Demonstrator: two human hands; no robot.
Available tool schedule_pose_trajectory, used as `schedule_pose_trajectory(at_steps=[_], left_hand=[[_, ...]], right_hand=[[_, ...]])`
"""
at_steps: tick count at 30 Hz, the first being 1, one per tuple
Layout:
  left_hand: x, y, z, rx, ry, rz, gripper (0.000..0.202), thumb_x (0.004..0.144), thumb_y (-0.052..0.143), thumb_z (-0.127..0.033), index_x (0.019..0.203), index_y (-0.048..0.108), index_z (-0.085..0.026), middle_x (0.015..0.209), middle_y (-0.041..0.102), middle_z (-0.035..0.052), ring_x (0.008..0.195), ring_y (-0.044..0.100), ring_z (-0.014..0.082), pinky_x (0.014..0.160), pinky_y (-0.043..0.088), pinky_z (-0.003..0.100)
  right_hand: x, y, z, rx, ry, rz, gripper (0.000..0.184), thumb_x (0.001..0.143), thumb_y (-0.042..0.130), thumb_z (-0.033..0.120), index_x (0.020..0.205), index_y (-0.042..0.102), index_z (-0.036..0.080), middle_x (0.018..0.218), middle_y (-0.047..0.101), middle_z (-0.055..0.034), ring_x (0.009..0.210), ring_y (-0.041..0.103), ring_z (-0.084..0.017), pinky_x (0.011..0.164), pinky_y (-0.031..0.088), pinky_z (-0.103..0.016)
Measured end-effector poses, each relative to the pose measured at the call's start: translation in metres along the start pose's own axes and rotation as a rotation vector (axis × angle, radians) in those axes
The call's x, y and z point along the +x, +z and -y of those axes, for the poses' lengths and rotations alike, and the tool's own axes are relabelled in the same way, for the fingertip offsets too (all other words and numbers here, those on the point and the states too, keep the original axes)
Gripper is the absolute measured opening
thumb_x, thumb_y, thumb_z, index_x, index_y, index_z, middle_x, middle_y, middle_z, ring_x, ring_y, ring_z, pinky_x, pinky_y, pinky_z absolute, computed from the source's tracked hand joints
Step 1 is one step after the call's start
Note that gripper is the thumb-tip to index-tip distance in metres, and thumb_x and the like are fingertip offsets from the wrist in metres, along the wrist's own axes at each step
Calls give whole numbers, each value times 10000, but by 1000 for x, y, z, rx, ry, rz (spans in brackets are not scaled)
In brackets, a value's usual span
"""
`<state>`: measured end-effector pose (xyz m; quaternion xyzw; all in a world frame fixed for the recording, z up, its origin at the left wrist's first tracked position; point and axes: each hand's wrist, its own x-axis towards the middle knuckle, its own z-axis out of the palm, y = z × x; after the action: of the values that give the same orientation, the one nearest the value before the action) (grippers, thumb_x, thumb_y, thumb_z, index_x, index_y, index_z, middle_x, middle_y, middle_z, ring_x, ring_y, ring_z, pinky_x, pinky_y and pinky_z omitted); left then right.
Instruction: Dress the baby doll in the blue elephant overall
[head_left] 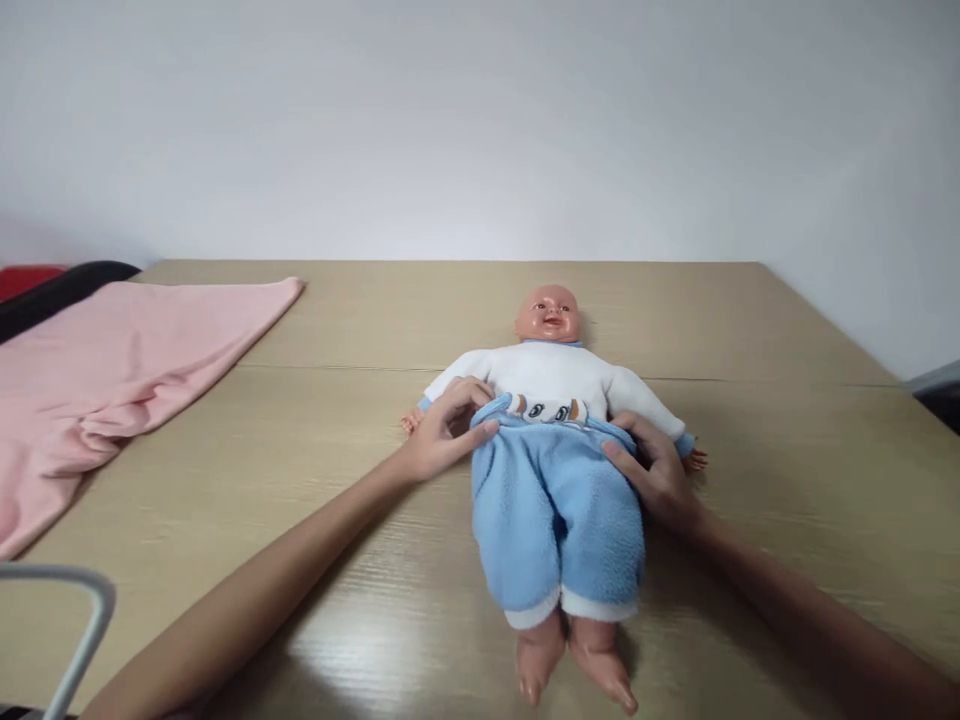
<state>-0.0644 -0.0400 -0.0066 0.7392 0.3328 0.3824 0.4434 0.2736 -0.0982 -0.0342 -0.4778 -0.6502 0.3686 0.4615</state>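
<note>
A baby doll [551, 315] lies on its back on the table, head away from me and bare feet towards me. It wears a white top [551, 372] with blue cuffs and blue fleece trousers [559, 490] with white hems. Eyes and brown patches of a printed animal face show just above the waistband. My left hand [454, 425] grips the waistband at the left side, thumb in front. At the opposite side, my right hand [651, 462] has its thumb and fingers closed on the same waistband. Some fingertips are hidden by the cloth.
A pink cloth [150, 370] lies rumpled over the table's left side, beside a black curved edge [75, 290] and something red. A pale bent tube [94, 600] stands at the lower left. Behind the wooden table [360, 320] rises a white wall.
</note>
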Motion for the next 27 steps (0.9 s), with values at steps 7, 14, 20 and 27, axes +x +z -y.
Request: schedule_pose_trajectory(at_steps=[7,14,20,27], left_hand=[[-5,29,8,100,7,-219,525,1131,523,-746,1068,604,-231,1238,668,122,1213,617,277,1169,473,448],[-2,33,15,19,-286,-269,531,1059,606,-760,1066,587,-230,967,589,11,923,567,223,907,517,350],[-18,40,3,32,-313,-245,324,1027,570,-507,1162,624,-218,1196,679,66,1235,612,298,1167,478,428],[-24,52,3,-66,-422,-372,288,1078,511,-544,1068,566,-261,1048,628,31,1081,602,277,1082,535,409]], right_hand=[[11,15,-4,41,-137,-198,241,1105,716,505,1041,635,288,1011,630,-19,944,609,-235,880,523,-367],[21,10,-10,2,136,-77,483,1034,698,738,916,657,271,863,621,-9,848,584,-241,803,540,-371],[-6,15,-2,347,352,-120,312,1015,739,578,1017,690,269,1058,765,-44,1052,713,-291,1000,614,-448],[5,19,-12,484,434,-196,497,930,839,702,1197,736,296,1182,833,-46,1156,771,-308,1083,641,-468]])
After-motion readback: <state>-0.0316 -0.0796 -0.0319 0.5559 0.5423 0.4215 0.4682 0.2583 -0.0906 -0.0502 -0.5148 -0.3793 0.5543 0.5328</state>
